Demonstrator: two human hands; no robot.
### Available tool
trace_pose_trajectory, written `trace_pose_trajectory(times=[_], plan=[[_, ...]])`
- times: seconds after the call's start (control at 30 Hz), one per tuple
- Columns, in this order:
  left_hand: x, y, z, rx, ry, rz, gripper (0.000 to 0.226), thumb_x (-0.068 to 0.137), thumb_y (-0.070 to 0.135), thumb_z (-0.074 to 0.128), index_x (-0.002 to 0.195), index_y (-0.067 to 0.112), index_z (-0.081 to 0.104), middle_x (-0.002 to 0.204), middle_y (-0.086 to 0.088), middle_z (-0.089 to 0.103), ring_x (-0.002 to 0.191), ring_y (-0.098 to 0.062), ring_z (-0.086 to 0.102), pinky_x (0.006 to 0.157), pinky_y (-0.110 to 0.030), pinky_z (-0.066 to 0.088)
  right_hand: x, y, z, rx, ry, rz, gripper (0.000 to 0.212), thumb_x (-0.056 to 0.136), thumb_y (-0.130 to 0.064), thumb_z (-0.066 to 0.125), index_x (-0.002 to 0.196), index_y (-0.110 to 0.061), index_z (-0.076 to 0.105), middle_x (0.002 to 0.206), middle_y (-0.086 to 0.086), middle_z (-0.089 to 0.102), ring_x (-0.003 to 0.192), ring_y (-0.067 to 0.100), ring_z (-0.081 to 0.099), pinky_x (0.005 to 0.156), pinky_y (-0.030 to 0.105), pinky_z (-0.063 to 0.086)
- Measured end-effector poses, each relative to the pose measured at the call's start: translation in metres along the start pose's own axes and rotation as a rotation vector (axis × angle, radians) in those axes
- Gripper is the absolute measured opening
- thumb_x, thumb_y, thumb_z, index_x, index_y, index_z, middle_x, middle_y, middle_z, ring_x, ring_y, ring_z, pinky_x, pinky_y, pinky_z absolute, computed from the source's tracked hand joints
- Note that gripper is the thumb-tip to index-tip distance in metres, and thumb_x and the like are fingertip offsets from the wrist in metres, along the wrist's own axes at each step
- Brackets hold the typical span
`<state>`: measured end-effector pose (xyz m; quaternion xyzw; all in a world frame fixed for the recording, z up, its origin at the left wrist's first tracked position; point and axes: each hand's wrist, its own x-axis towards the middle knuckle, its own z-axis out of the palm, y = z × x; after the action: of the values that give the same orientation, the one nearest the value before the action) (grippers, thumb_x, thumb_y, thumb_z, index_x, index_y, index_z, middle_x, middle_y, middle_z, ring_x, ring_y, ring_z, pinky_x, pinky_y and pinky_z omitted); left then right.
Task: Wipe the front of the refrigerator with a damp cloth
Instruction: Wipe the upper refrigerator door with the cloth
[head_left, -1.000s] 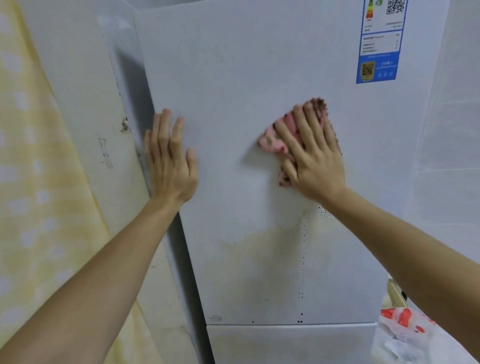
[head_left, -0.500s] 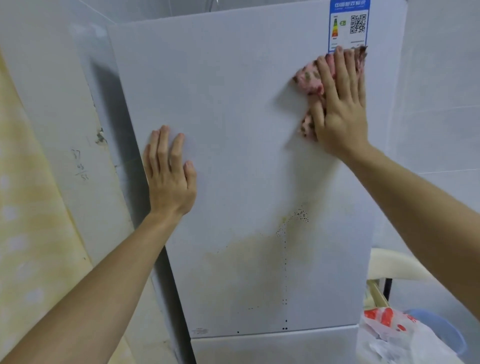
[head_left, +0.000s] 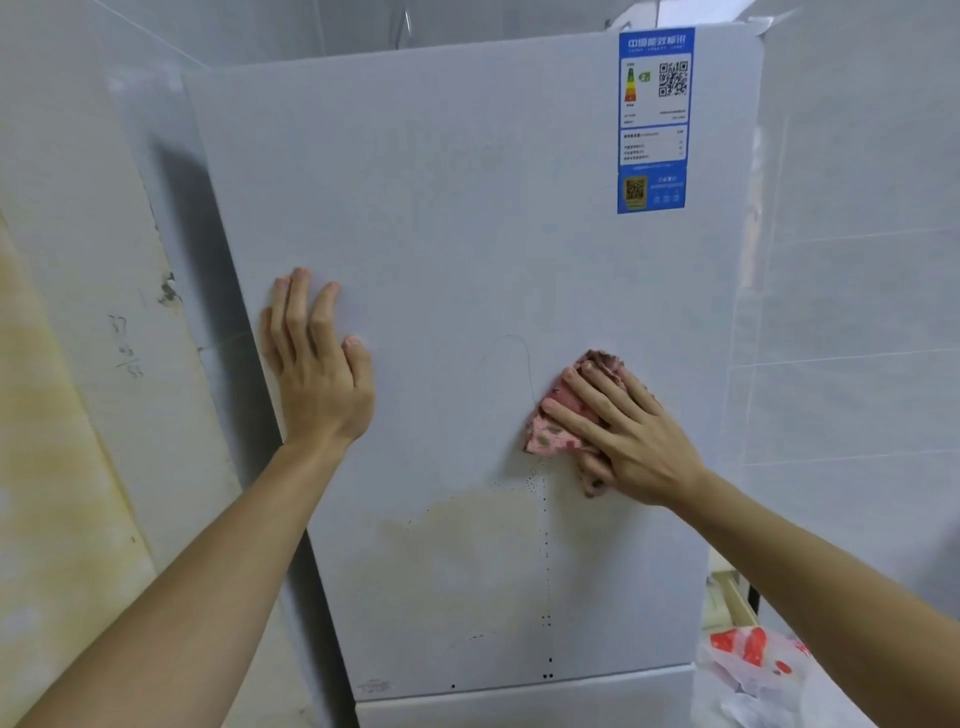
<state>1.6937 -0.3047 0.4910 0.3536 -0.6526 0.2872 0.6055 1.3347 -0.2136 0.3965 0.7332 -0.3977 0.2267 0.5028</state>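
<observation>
Head view, standing close to the refrigerator (head_left: 467, 234), upper door filling most of the frame.

Left hand (head_left: 317, 379): flat on the door near its left edge, fingers straight and slightly spread, holding nothing. Reads as a brace.

Right hand (head_left: 628, 436): fingers straight and fanned, palm pressing the pink cloth (head_left: 550, 436) against the door, right of centre at mid-height. The cloth is bunched under the hand, with its edges showing past the fingertips and below the palm. It is pressed, not pinched.

Progress, as a judgement: the upper door around and below the blue energy label (head_left: 653, 119) looks even and unmarked. Directly under the cloth a yellowish stain (head_left: 467, 530) spreads across the lower half of the door, with a line of dark specks (head_left: 544, 519) running down towards the seam (dirt or drips, cannot tell). That patch looks untouched, as does the lower door (head_left: 519, 701). Roughly half done; the dirtiest part is left.

Plastic bag (head_left: 753, 660) sits low right, beside the fridge.
</observation>
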Motion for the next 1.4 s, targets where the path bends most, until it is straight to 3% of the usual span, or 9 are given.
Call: trace_pose_trajectory(times=[0.1,0.23,0.37,0.5,0.8,0.9,1.1,1.23,1.4], plan=[[0.000,0.000,0.000,0.004,-0.012,-0.012,0.055,0.097,0.004,0.052,0.151,0.002,0.043,0.166,-0.023,0.031,0.158,-0.041,0.021,0.128,-0.061,0.015,0.013,0.020,-0.012,0.049,0.042,0.053,0.061,0.108,-0.031,0.047,0.166,-0.020,0.030,0.173,0.017,0.021,0.161,0.035,0.020,0.132,0.053,0.014],[0.001,-0.003,0.000,0.017,-0.017,0.002,0.056,0.097,0.006,0.051,0.152,0.003,0.041,0.167,-0.022,0.030,0.158,-0.040,0.020,0.128,-0.061,0.016,0.076,0.090,-0.042,0.076,0.344,0.456,0.058,0.109,-0.021,0.046,0.164,-0.011,0.032,0.168,0.029,0.025,0.158,0.046,0.021,0.130,0.061,0.015],[0.000,-0.007,0.001,0.028,-0.014,0.027,0.056,0.098,0.008,0.051,0.153,0.004,0.040,0.167,-0.022,0.030,0.158,-0.041,0.020,0.128,-0.059,0.016,0.107,0.112,-0.052,0.060,0.413,0.705,0.061,0.109,-0.027,0.044,0.167,-0.018,0.028,0.173,0.022,0.019,0.161,0.039,0.014,0.132,0.054,0.009],[-0.001,-0.005,0.002,0.033,-0.020,0.024,0.055,0.100,0.009,0.048,0.154,0.004,0.038,0.167,-0.022,0.029,0.159,-0.040,0.019,0.129,-0.059,0.014,0.073,0.074,-0.032,0.050,0.424,0.659,0.058,0.108,-0.024,0.045,0.164,-0.013,0.034,0.171,0.024,0.023,0.160,0.041,0.017,0.132,0.055,0.012],[-0.002,-0.001,0.001,0.026,-0.023,-0.002,0.056,0.100,0.006,0.049,0.154,0.001,0.039,0.168,-0.023,0.028,0.159,-0.041,0.019,0.128,-0.062,0.015,-0.044,0.003,-0.001,0.057,0.114,0.436,0.070,0.098,-0.032,0.049,0.164,-0.019,0.027,0.170,0.017,0.027,0.164,0.029,0.008,0.132,0.054,0.007],[-0.002,-0.001,0.000,0.025,-0.029,0.006,0.056,0.099,0.005,0.051,0.154,0.000,0.040,0.168,-0.024,0.028,0.159,-0.042,0.019,0.128,-0.062,0.015,-0.014,0.027,-0.016,0.060,0.163,0.496,0.066,0.099,-0.030,0.046,0.163,-0.019,0.032,0.170,0.018,0.028,0.164,0.024,0.004,0.132,0.051,0.003],[-0.003,-0.003,0.006,0.021,0.010,0.013,0.056,0.098,0.006,0.048,0.153,0.001,0.039,0.167,-0.024,0.030,0.158,-0.042,0.020,0.129,-0.061,0.013,0.085,0.099,-0.052,0.084,0.327,0.776,0.060,0.110,-0.039,0.038,0.168,-0.026,0.025,0.176,0.016,0.011,0.162,0.040,0.005,0.131,0.055,0.001],[-0.004,-0.001,0.011,0.009,0.038,0.004,0.057,0.097,0.003,0.047,0.153,0.001,0.038,0.167,-0.025,0.030,0.158,-0.043,0.020,0.129,-0.061,0.011,0.085,0.081,-0.038,0.077,0.401,0.888,0.060,0.112,-0.038,0.036,0.166,-0.014,0.028,0.172,0.028,0.015,0.159,0.051,0.009,0.130,0.062,0.008],[-0.005,-0.003,0.016,0.008,0.062,0.010,0.057,0.097,0.006,0.045,0.153,0.004,0.036,0.167,-0.023,0.030,0.158,-0.042,0.020,0.130,-0.059,0.010,0.029,-0.001,0.000,0.088,0.322,0.705,0.060,0.104,-0.024,0.046,0.162,-0.009,0.036,0.167,0.033,0.024,0.157,0.052,0.018,0.128,0.065,0.016]])
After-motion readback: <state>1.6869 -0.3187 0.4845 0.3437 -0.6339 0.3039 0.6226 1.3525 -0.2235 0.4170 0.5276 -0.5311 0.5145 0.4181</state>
